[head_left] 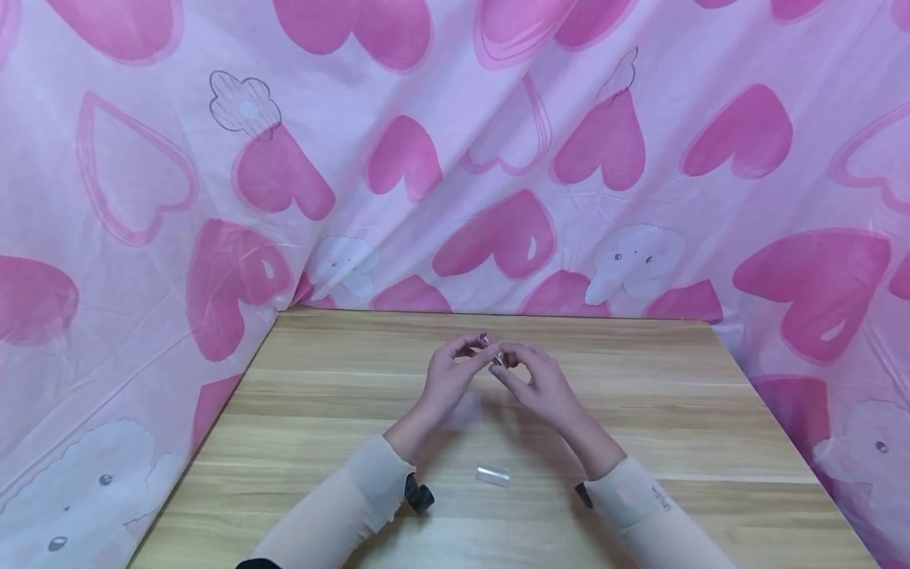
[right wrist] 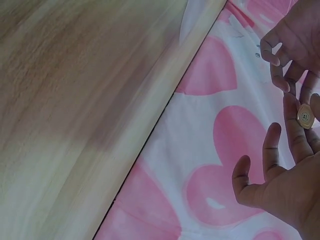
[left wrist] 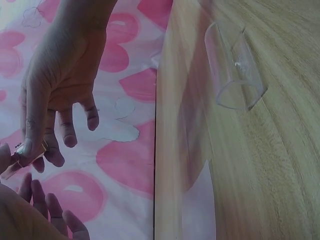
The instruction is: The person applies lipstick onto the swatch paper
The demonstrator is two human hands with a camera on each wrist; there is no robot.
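Observation:
Both hands meet above the far half of the table. Between their fingertips is a small lipstick-like tube (right wrist: 305, 116) with a round gold end bearing a stamped mark; the fingers hide most of it. My right hand (head_left: 543, 387) pinches it between thumb and forefinger, other fingers spread loosely in the right wrist view. My left hand (head_left: 446, 379) holds the other end with thumb and forefinger, where a bit of red shows in the head view. Nearer the body, a clear plastic cover (head_left: 493, 475), curved like a trough, lies on the table.
A pale, thin sheet (head_left: 465, 412) lies on the wooden table (head_left: 341, 442) below the hands. A pink cloth with hearts (head_left: 490, 237) hangs along the back and both sides of the table. Dark wrist devices (head_left: 419, 496) sit at the sleeves.

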